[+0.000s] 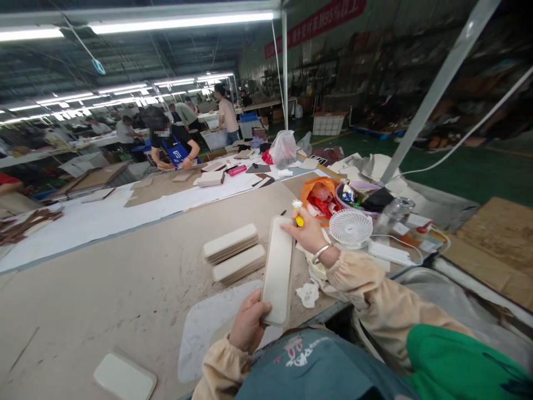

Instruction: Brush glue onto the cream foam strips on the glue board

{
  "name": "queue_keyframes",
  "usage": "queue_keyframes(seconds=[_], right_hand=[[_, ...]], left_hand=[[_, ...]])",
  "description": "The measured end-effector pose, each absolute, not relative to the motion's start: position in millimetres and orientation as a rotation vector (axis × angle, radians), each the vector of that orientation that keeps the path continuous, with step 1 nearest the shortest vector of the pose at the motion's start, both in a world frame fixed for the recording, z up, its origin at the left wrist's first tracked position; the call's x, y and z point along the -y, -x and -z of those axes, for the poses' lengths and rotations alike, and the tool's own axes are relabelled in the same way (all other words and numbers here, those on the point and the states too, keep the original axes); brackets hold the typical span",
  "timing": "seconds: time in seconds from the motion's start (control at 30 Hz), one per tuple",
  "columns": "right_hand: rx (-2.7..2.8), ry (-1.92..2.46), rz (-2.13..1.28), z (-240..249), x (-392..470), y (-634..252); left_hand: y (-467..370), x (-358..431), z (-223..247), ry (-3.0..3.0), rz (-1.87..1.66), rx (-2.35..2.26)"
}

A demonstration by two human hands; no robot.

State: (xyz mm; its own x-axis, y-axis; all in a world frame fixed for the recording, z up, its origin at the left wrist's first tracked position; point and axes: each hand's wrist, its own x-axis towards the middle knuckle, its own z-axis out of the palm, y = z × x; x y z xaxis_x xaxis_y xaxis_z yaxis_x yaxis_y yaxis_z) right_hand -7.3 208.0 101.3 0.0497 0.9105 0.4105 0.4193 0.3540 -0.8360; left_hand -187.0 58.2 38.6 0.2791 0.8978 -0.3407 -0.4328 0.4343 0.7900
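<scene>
My left hand grips the lower end of a long off-white panel with rounded corners, the thumb on its face. The panel is tilted up over the table edge in front of my apron. At its upper end my right hand touches the panel with its fingertips. It also holds a small yellow tool with a whitish end; its exact kind is unclear. Two stacks of similar panels, a rear stack and a front stack, lie just left of the held panel. Another panel lies alone near the front left.
A translucent sheet lies below the stacks. Crumpled tissue is right of the held panel. A white fan, an orange bag, a purple basket and a clear jar crowd the right. A co-worker works across the table.
</scene>
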Motion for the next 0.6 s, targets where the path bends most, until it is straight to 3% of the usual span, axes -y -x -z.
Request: queue_keyframes(seconds=[0.6], right_hand=[[1.589,1.225,-0.748,-79.2,-190.8,50.5]], left_hand=[[202.1,-124.3,-65.9,-0.767,-0.995,-0.937]])
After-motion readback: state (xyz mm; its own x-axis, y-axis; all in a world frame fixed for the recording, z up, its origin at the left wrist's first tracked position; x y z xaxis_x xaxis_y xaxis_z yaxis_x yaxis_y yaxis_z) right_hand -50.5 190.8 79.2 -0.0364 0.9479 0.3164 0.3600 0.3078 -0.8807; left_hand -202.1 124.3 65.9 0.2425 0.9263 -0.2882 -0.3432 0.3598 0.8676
